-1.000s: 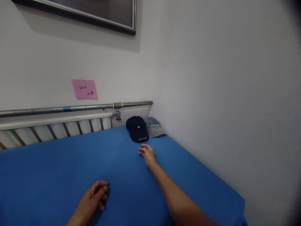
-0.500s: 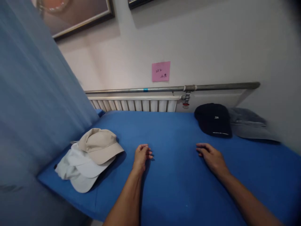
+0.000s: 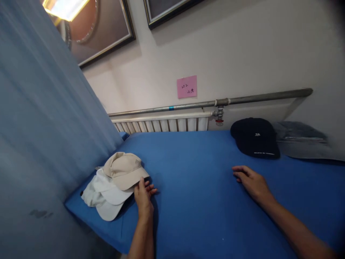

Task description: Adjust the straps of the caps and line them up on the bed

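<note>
A beige cap (image 3: 122,169) tops a small stack of white caps (image 3: 104,198) at the left end of the blue-covered surface (image 3: 188,162). My left hand (image 3: 143,197) lies flat beside that stack, its fingertips at the beige brim, holding nothing. Farther right, my right hand (image 3: 252,182) rests palm down on the blue cover, fingers loosely spread and empty. Beyond it, near the wall, sit a black cap (image 3: 255,136) and a grey cap (image 3: 302,144) side by side.
A blue curtain (image 3: 40,118) hangs along the left. A white radiator (image 3: 161,125) and a metal pipe (image 3: 242,100) with a red valve run along the back wall under a pink note (image 3: 187,86). Framed pictures (image 3: 107,25) hang above.
The view swung left, bringing the cap stack and curtain into sight. My left hand slid left to the beige cap's brim. My right hand stayed on the cover, short of the black cap.
</note>
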A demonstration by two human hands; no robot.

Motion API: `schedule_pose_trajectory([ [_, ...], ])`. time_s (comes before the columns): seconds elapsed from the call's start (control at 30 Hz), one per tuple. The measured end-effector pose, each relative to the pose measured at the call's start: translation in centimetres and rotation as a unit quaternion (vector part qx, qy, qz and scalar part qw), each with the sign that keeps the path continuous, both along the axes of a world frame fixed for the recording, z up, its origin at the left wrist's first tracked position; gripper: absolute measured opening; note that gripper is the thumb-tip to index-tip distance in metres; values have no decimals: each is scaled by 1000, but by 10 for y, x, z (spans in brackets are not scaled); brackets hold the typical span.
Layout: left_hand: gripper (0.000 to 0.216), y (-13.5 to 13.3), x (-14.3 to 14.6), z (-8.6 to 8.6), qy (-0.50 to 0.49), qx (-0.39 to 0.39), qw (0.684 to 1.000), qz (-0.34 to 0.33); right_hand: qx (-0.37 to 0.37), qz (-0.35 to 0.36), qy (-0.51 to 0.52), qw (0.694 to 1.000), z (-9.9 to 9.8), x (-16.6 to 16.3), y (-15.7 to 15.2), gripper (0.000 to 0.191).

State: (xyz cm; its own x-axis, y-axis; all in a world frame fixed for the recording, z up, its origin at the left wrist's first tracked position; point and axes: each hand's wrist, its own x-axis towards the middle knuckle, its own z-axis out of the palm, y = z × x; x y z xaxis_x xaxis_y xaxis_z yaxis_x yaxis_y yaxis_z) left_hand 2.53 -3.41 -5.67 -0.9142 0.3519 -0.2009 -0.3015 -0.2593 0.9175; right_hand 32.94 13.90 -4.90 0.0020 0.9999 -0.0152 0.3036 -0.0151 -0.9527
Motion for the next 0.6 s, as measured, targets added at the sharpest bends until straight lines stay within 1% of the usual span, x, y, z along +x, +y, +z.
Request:
schedule_pose_trajectory([
  [0.1, 25, -1, -8, 7, 5, -9, 1000, -1, 15, 7, 4, 1000, 0, 1, -1, 23],
  [0.2, 20, 2, -15, 13, 16, -25, 1000, 8, 25, 13, 7, 1000, 1, 3, -2, 21],
  [0.27, 17, 3, -15, 15, 32, -45, 998, 16, 30, 16, 11, 999, 1, 4, -1, 20],
  [0.33, 18, 2, -10, 14, 49, -66, 997, 12, 31, 20, 16, 999, -1, 5, 0, 20],
  [0.43, 27, 1, 8, 7, 104, -112, 987, -42, 20, 21, 47, 998, -6, 5, 3, 18],
  [0.5, 36, 1, 22, -1, 202, -164, 959, -111, -7, 27, 114, 993, -9, 3, 3, 15],
  [0.53, 39, 2, 29, -5, 251, -176, 941, -143, -24, 36, 163, 986, -10, 2, 2, 14],
  [0.57, 42, 3, 34, -10, 297, -177, 923, -170, -52, 49, 230, 970, -11, 1, 1, 12],
  [0.6, 44, 4, 39, -14, 336, -167, 906, -196, -79, 69, 320, 942, -11, -1, -1, 10],
])
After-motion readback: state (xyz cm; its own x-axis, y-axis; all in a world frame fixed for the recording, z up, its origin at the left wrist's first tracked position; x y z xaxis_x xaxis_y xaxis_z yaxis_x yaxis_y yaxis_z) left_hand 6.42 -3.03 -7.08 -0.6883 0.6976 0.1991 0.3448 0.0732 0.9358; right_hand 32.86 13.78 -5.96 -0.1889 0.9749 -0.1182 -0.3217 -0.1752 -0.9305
